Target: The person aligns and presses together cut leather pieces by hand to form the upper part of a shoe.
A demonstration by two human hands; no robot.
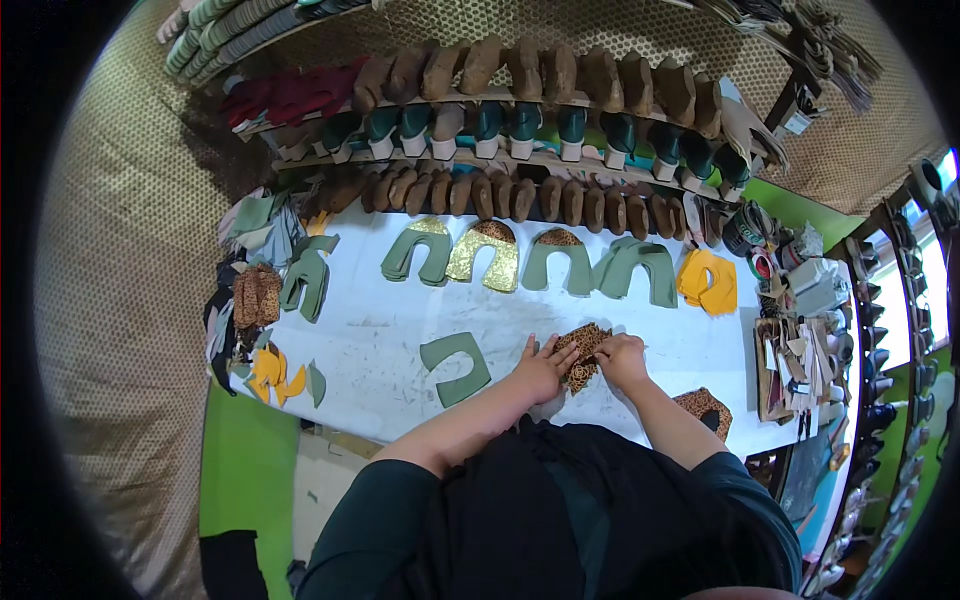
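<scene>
On the white table [370,345], a leopard-print fabric piece [580,372] lies between my two hands near the front edge. My left hand [543,370] rests on its left side, fingers stretched out and spread. At its right edge, my right hand [622,358] is closed in a pinch on the material; the fingertips are partly hidden. A green U-shaped cut piece [478,382] lies flat to the left of my left hand. Another leopard-print piece [706,406] with a dark opening sits by the front edge, right of my right forearm.
Behind the hands runs a row of U-shaped green pieces [640,272], glittery gold ones [485,265] and a yellow stack [708,282]. Shelves of brown shoe lasts [600,78] stand at the back. Scraps [262,300] heap at the left, and a box of cut pieces [785,365] stands right.
</scene>
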